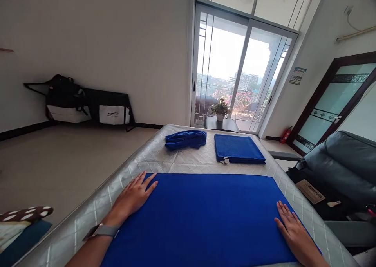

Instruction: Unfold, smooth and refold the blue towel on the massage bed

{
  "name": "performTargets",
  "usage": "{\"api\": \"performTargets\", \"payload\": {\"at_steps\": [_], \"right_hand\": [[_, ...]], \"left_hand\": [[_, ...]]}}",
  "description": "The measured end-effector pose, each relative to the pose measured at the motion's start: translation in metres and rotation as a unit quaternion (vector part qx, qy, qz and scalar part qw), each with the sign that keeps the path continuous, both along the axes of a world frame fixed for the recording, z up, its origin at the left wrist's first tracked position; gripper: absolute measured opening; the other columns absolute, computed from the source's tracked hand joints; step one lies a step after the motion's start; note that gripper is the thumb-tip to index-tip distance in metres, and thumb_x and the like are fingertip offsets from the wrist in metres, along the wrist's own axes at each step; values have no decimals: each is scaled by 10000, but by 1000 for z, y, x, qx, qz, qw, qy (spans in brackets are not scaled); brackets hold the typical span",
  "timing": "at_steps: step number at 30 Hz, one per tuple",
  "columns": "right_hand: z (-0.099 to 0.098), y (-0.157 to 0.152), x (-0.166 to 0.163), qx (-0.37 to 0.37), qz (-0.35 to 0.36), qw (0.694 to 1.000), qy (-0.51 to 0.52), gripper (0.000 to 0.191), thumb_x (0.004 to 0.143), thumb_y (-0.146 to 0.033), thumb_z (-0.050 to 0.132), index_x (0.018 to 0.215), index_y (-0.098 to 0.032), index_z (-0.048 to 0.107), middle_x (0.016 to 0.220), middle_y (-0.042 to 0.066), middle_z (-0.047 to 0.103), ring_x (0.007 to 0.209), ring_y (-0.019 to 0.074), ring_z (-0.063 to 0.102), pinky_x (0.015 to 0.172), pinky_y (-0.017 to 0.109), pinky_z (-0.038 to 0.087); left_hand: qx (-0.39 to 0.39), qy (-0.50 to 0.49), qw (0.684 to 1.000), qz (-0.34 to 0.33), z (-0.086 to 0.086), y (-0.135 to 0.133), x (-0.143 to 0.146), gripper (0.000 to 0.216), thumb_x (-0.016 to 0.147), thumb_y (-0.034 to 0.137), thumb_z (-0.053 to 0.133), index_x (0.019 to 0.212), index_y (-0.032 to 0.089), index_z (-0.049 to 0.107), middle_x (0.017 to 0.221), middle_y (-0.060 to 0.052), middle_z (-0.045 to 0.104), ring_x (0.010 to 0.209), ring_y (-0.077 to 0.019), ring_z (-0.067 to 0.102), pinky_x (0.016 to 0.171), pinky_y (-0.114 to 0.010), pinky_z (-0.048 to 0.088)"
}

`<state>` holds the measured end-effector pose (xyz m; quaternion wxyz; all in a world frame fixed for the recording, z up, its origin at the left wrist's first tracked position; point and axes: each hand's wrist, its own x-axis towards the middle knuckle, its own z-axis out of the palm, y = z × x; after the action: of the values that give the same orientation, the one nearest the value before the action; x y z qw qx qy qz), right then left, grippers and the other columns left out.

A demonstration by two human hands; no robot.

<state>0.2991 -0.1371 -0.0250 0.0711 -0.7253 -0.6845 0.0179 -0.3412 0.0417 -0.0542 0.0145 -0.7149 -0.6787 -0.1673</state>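
Note:
A large blue towel (202, 216) lies spread flat on the quilted silver mattress (158, 157) in front of me. My left hand (133, 196) rests flat and open on the towel's left edge, a watch on its wrist. My right hand (290, 230) lies flat and open on the towel's right edge. Farther up the mattress a folded blue towel (238, 148) lies neatly to the right. A crumpled blue towel (185, 139) sits to its left.
A grey sofa (343, 169) stands close to the right of the mattress. Glass sliding doors (237, 75) and a small potted plant (220, 110) are beyond the far end. Black bags (76, 102) sit along the left wall. Open floor lies to the left.

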Motion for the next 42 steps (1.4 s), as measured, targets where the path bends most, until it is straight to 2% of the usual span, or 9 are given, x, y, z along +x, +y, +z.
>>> {"api": "performTargets", "payload": {"at_steps": [3, 12, 17, 20, 25, 28, 31, 36, 42], "right_hand": [[-14, -3, 27, 24, -34, 999, -6, 790, 979, -611, 122, 1602, -136, 224, 1660, 54, 232, 1534, 226, 165, 1258, 479, 179], [-32, -1, 46, 29, -69, 997, -37, 834, 930, -622, 131, 1568, -128, 341, 1642, 76, 279, 1528, 245, 200, 1253, 495, 170], [-18, 13, 42, 58, -138, 986, -78, 824, 916, -579, 129, 1489, -100, 476, 1608, 137, 350, 1512, 306, 243, 1224, 564, 207], [13, 32, -21, 50, -54, 994, -77, 781, 944, -568, 168, 1530, -118, 420, 1622, 110, 321, 1521, 281, 219, 1236, 529, 196], [64, 63, -193, -15, 129, 991, 9, 690, 1021, -552, 152, 1581, -185, 318, 1646, 29, 255, 1532, 214, 166, 1258, 448, 176], [72, 82, -288, -26, 244, 968, 59, 683, 1032, -551, 200, 1581, -159, 309, 1645, 62, 252, 1533, 221, 167, 1263, 453, 151], [67, 104, -357, -13, 297, 949, 103, 676, 1030, -527, 262, 1568, -124, 330, 1638, 103, 268, 1530, 236, 186, 1261, 455, 155], [49, 136, -411, 8, 303, 942, 143, 663, 1030, -489, 297, 1561, -93, 329, 1637, 130, 267, 1531, 245, 180, 1259, 455, 154], [39, 143, -409, 3, 311, 938, 155, 688, 1034, -507, 268, 1575, -83, 286, 1647, 132, 234, 1538, 242, 147, 1263, 455, 121]], "left_hand": [[-5, 12, 1000, -6, 1, 0, -1, 637, 966, 556, 310, 1511, 258, 450, 1588, -97, 443, 1507, -318, 301, 1189, -524, 293], [-27, 22, 999, 4, 12, -6, 7, 666, 983, 581, 250, 1542, 250, 396, 1617, -110, 392, 1521, -311, 270, 1209, -512, 259], [-34, 9, 999, 6, 11, -6, 6, 667, 995, 583, 252, 1551, 236, 374, 1641, -141, 338, 1525, -319, 256, 1206, -527, 259], [-27, -1, 1000, 0, 9, -6, 5, 652, 998, 568, 284, 1546, 230, 385, 1638, -137, 344, 1522, -322, 263, 1207, -527, 264], [-7, 2, 1000, 0, 13, -9, 9, 622, 1002, 537, 312, 1535, 235, 410, 1624, -119, 380, 1517, -322, 277, 1213, -527, 260], [-4, 6, 1000, 4, 16, -10, 12, 612, 1001, 524, 320, 1531, 234, 418, 1614, -117, 397, 1513, -324, 287, 1209, -515, 276], [2, 14, 1000, 4, 14, -8, 12, 620, 993, 530, 341, 1521, 218, 436, 1593, -124, 431, 1500, -332, 316, 1197, -516, 298], [34, 36, 999, -9, 3, -3, 7, 607, 988, 510, 369, 1504, 204, 463, 1567, -131, 467, 1485, -328, 349, 1181, -511, 330], [40, 33, 999, 1, 1, -3, 6, 605, 987, 521, 379, 1506, 221, 462, 1592, -145, 427, 1484, -339, 349, 1191, -522, 311]]}}
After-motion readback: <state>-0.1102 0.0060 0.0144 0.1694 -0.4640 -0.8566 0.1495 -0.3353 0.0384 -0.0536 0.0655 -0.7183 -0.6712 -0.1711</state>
